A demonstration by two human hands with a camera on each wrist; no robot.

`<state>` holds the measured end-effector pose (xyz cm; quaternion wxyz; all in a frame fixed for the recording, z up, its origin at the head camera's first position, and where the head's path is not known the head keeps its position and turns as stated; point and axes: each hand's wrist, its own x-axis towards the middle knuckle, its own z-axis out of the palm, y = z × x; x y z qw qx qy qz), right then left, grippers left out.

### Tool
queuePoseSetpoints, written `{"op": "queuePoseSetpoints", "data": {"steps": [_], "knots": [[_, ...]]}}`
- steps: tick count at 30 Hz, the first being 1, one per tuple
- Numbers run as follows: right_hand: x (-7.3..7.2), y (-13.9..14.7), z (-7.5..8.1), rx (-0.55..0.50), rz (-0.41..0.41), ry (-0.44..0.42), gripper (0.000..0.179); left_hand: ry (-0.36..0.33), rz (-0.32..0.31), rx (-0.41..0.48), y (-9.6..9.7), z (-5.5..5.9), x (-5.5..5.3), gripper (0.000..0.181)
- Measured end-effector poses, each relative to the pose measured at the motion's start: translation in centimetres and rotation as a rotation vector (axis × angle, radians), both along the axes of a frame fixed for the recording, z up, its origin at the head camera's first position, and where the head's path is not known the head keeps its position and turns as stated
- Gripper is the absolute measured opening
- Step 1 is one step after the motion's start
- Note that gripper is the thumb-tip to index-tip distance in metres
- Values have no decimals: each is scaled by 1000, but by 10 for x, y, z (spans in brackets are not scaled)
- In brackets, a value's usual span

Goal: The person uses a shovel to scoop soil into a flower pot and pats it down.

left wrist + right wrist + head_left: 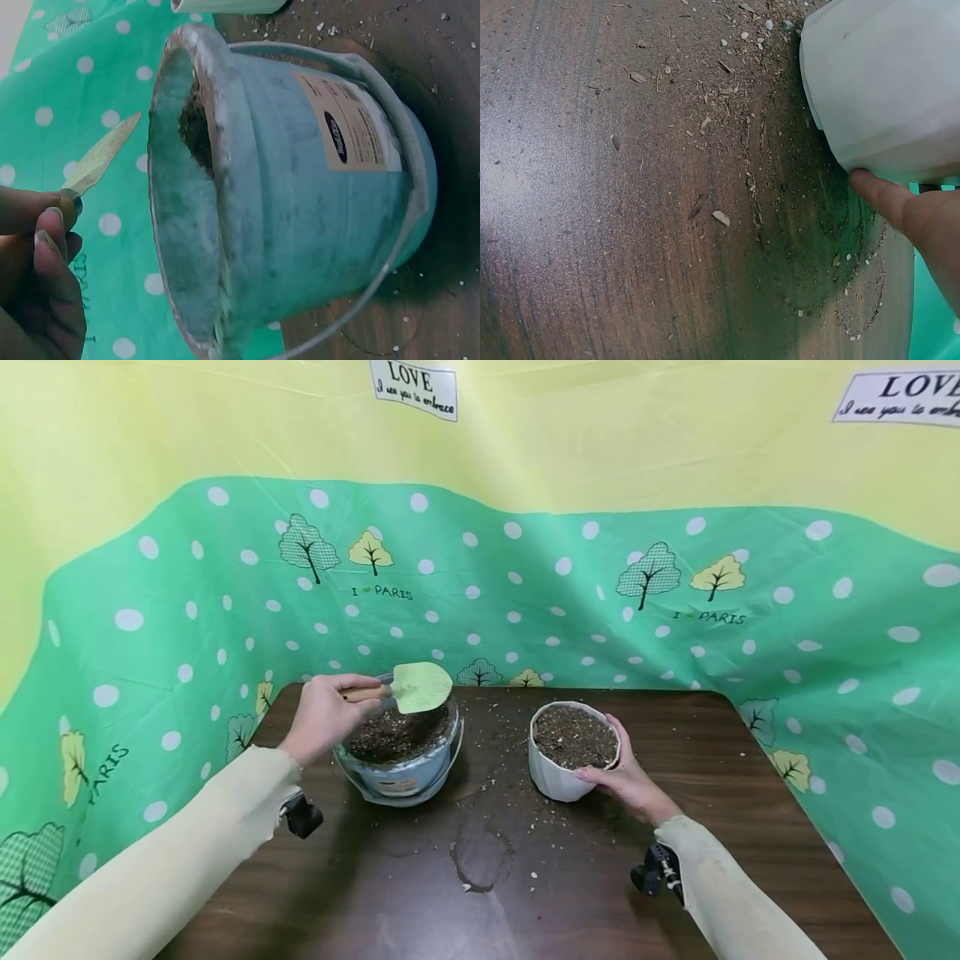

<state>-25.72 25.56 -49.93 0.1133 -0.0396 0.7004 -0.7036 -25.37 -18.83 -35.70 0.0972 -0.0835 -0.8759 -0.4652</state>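
In the head view, my left hand (324, 717) grips the wooden handle of a small garden trowel (422, 687). Its pale green blade is above a blue bucket (397, 779) of dark soil. From the left wrist, the bucket (292, 195) shows a label and a wire handle hanging down its side; the trowel blade (101, 157) is outside its rim in that view. My right hand (632, 782) holds a white ribbed flowerpot (557, 779) by its right side, thumb at the rim. Soil (576, 737) fills the pot nearly to the top.
A dark wooden table (600, 877) carries both containers. Soil crumbs and pale chips lie scattered between them, and a ring of soil (483, 887) marks the tabletop in front. Behind hangs a green and yellow printed cloth (510, 585).
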Motion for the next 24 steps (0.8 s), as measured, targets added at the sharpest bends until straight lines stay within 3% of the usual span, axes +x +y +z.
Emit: {"op": "queuePoseSetpoints", "data": {"steps": [4,8,12,18,24], "knots": [[1,1,1,-5,-1,-1,113,32,18,20,-1,-2,3,27],[1,0,1,-10,7,7,113,40,-32,107,15,-4,12,31],[1,0,0,-18,5,11,113,30,-99,187,46,-13,23,31],[4,-1,0,-28,-4,19,114,-37,-221,235,97,-39,37,29],[4,-2,-1,-33,-15,27,113,-53,-325,258,133,-57,40,30]]}}
